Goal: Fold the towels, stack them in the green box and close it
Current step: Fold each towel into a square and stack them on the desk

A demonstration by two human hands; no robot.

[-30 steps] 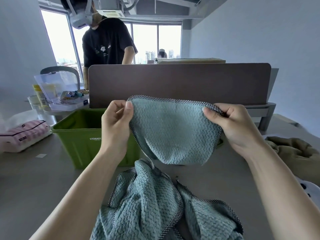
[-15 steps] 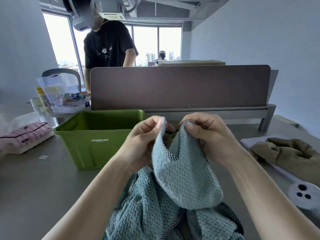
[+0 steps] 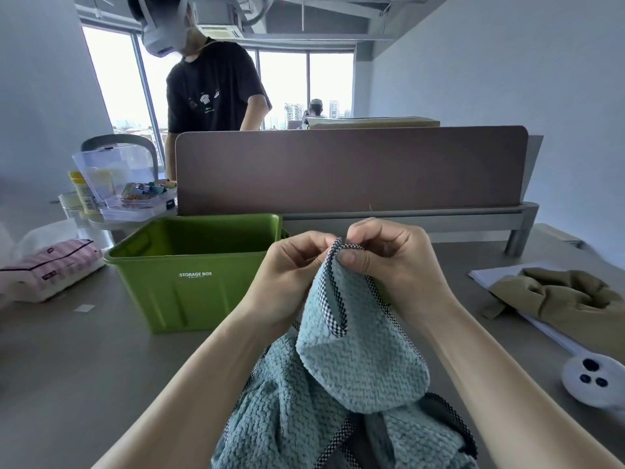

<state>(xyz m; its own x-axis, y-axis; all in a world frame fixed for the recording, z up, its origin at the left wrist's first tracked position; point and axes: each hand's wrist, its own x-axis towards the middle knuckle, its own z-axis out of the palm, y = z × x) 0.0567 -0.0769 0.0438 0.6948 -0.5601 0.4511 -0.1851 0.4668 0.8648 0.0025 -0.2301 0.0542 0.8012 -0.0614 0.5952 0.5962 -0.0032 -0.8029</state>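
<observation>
1. A pink striped soft pack [image 3: 50, 269] lies at the far left of the grey tabletop [image 3: 84, 367], with a clear plastic container [image 3: 115, 184] of small coloured items behind it.
2. The green box [image 3: 189, 275] stands open on the tabletop, left of the hands; it is glossy moulded plastic with ribbed walls and white "STORAGE BOX" lettering on its front. Its inside looks empty as far as can be seen.
3. The left hand [image 3: 291, 269] is curled, fingers pressed together, pinching the checked edge of the blue towel [image 3: 358, 360]; the forearm rises from the lower left.
4. The blue towel is thick, with a wavy woven pile and a black-and-white checked trim. Its two top corners meet between the hands, a rounded fold hangs below, and the rest lies bunched on the tabletop at the near edge.
5. The right hand [image 3: 395, 258] is also curled, thumb and forefinger pinching the same trim, touching the left hand.
6. An olive crumpled cloth [image 3: 568, 299] lies on white paper at the right, well apart.
</observation>
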